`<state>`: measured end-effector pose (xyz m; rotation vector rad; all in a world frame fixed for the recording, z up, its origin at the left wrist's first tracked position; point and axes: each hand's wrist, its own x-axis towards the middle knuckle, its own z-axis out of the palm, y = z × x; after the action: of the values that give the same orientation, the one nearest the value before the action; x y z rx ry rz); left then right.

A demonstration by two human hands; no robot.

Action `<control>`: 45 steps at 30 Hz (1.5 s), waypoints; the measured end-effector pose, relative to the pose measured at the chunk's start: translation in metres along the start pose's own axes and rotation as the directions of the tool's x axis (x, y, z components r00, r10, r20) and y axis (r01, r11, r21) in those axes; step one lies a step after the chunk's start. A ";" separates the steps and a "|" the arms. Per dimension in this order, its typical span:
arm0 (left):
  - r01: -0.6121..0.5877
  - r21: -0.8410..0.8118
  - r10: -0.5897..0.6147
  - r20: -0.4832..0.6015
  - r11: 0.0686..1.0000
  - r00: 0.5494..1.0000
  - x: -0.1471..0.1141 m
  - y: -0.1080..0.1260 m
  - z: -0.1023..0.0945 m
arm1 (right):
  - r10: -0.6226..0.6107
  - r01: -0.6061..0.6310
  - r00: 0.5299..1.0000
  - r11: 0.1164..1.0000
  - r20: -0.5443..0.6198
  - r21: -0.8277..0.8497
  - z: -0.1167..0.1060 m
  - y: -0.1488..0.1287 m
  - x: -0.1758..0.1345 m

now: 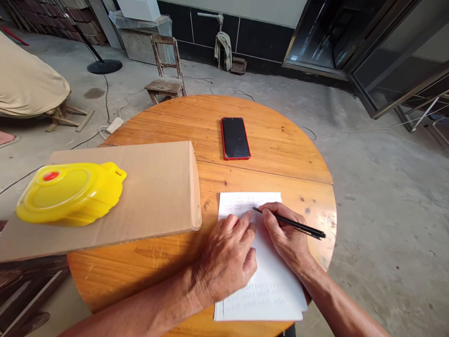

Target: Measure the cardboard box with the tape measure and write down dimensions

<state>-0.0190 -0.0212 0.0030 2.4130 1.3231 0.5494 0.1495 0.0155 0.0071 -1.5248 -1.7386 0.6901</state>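
Observation:
White sheets of paper (266, 267) lie stacked on the round wooden table (280, 150), with rows of small handwriting near the top and bottom. My right hand (289, 234) is closed around a black pen (298, 225), whose tip meets the paper beside the upper rows. Across the left part of the sheets, my left hand (231, 252) rests palm down with its fingers loosely spread and slightly bent. It holds nothing, and its fingertips are close to the pen tip. Part of the writing is hidden beneath the hands.
A phone in a red case (236, 138) lies beyond the paper. On the left, a cardboard box (157, 187) overhangs the table edge, with a yellow plastic case (73, 192) on top. A wooden chair (166, 84) stands behind the table. Cables (107, 98) run over the floor.

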 end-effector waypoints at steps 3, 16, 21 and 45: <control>0.004 -0.006 -0.004 0.005 1.000 1.000 0.001 0.000 0.000 | -0.019 0.019 1.000 1.000 -0.009 -0.005 0.000 -0.001 0.000; -0.012 0.002 0.012 -0.032 1.000 0.999 -0.002 0.000 0.000 | -0.019 0.020 1.000 0.999 -0.011 0.030 0.001 0.000 0.000; -0.015 0.002 0.015 -0.029 1.000 0.999 -0.001 0.000 0.000 | -0.042 0.042 0.999 0.999 -0.007 -0.014 0.001 -0.002 0.002; -0.013 0.018 0.013 -0.010 1.000 1.000 0.000 0.000 0.001 | 0.021 -0.020 1.000 0.999 -0.024 0.028 -0.002 0.002 -0.001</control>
<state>-0.0185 -0.0214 0.0025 2.4386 1.3225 0.5556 0.1521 0.0145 0.0067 -1.5277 -1.6910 0.7005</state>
